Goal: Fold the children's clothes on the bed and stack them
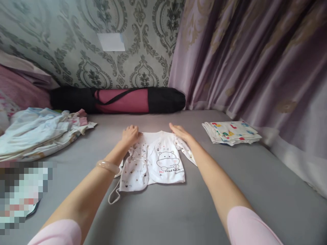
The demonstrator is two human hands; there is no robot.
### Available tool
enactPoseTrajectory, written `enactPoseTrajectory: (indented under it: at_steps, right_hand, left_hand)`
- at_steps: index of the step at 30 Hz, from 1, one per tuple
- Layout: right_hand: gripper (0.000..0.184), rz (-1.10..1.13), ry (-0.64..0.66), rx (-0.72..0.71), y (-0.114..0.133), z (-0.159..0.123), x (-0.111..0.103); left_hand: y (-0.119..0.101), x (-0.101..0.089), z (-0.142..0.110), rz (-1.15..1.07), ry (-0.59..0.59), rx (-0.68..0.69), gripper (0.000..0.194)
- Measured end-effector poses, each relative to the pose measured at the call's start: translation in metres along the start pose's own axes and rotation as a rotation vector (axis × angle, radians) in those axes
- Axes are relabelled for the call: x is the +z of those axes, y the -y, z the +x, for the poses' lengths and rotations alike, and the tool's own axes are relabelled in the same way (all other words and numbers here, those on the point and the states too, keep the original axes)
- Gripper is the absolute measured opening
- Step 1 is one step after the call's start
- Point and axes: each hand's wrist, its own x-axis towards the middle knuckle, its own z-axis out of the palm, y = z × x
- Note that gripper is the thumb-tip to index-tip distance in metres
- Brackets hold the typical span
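Note:
A small white baby shirt (166, 154) lies spread on the grey sheet, with a cartoon animal on one front panel and small brown prints on the other. A thin tie string (114, 195) trails from its lower left corner. My left hand (130, 134) is at the shirt's left shoulder, its fingers curled down on the cloth; the fingertips are hidden. At the opposite shoulder, my right hand (181, 132) rests on its edge with the fingers stretched out. Both sleeves lie partly beneath or behind my forearms.
A folded cloth with colourful prints (232, 132) lies to the right, near the purple curtain (230, 61). At the left is a pile of baby clothes (38, 131). A long black and maroon bag (122, 101) lies along the wall. A pixelated flat object (25, 194) sits at lower left.

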Motion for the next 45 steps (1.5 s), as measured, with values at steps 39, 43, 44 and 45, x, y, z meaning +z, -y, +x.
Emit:
enactPoseTrajectory:
  at_steps: [39, 43, 44, 45]
  right_hand:
    - [0.036, -0.371, -0.483, 0.243, -0.114, -0.08, -0.032]
    - [0.033, -0.469, -0.482, 0.277, -0.109, -0.08, -0.027]
    - [0.032, -0.487, -0.492, 0.279, -0.106, -0.081, -0.027]
    - [0.032, -0.501, -0.511, 0.27, -0.104, -0.082, -0.029]
  left_hand:
    - [-0.135, 0.062, -0.027, 0.12, 0.258, 0.23, 0.08]
    - [-0.135, 0.062, -0.027, 0.128, 0.259, 0.229, 0.079]
    - [-0.136, 0.062, -0.028, 0.131, 0.254, 0.229, 0.079]
    - [-0.136, 0.062, -0.028, 0.134, 0.247, 0.231, 0.078]
